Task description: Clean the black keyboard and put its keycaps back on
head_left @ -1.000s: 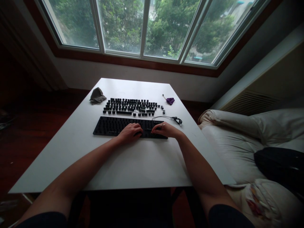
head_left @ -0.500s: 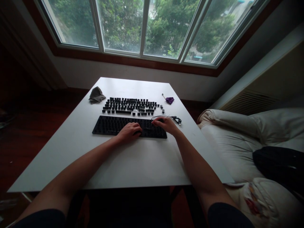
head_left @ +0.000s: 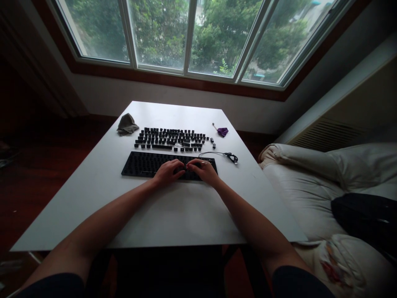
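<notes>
A black keyboard [head_left: 139,162] lies across the white table [head_left: 173,215], its keycaps off over much of its face. Over its middle rests my left hand [head_left: 169,171], the fingers curled and bent down at the keys. My right hand [head_left: 204,170] is right beside it, fingertips pinched together and meeting those of the left. Whatever is between the fingertips is too small to make out. Just behind the keyboard, rows of loose black keycaps [head_left: 161,147] are laid out on the table.
A grey cloth [head_left: 127,125] sits at the far left of the table. At the far right are a purple cloth [head_left: 222,132] and a small brush-like stick [head_left: 214,126]. The keyboard's coiled cable [head_left: 231,157] lies to the right. A pale sofa [head_left: 297,182] stands beside the table.
My right hand has moved left, from the keyboard's right part to my left hand, leaving the cable uncovered. My left hand has stayed about where it was.
</notes>
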`<state>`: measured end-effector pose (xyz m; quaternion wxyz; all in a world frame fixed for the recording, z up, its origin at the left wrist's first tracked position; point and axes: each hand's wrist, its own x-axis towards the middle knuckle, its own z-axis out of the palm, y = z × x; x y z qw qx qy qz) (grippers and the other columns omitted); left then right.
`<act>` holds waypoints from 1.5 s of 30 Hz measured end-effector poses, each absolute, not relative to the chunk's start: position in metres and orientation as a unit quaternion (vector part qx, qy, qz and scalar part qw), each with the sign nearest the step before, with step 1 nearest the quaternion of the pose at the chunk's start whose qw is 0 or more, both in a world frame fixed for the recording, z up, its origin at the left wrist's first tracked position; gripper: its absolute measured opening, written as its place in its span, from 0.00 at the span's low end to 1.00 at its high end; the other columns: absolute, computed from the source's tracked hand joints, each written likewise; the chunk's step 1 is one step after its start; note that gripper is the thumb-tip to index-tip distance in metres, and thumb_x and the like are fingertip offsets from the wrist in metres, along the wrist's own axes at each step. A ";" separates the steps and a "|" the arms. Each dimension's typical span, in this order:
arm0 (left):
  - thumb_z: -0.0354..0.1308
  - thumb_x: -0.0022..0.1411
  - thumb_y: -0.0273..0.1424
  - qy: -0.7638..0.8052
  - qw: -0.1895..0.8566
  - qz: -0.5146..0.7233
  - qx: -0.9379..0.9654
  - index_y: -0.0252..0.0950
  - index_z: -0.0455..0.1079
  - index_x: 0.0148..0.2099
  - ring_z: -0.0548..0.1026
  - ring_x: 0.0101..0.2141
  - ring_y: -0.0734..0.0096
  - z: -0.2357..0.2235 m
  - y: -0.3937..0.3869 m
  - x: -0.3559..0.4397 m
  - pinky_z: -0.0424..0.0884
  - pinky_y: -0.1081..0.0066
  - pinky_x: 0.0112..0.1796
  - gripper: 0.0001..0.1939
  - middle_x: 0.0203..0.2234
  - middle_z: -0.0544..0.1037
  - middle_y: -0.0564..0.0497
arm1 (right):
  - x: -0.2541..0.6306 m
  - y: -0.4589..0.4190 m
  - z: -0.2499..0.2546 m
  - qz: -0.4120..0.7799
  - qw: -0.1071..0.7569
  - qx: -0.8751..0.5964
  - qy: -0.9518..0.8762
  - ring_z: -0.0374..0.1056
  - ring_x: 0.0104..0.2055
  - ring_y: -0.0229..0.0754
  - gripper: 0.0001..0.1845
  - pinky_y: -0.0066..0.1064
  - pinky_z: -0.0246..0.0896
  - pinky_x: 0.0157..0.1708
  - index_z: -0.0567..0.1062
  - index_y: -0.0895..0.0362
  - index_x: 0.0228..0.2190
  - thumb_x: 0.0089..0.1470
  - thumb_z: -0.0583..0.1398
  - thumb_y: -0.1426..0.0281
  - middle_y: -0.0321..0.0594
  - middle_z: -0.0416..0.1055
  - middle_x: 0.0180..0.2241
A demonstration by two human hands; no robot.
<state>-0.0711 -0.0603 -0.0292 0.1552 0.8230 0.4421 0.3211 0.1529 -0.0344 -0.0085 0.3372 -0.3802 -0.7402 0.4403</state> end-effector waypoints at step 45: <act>0.56 0.67 0.38 0.427 0.198 0.305 0.828 0.40 0.75 0.49 0.74 0.38 0.64 -0.025 -0.059 -0.072 0.65 0.65 0.43 0.12 0.38 0.78 0.49 | 0.147 -0.042 -0.013 0.454 0.388 -0.340 -0.726 0.74 0.30 0.40 0.17 0.30 0.70 0.33 0.78 0.55 0.36 0.60 0.61 0.54 0.37 0.77 0.26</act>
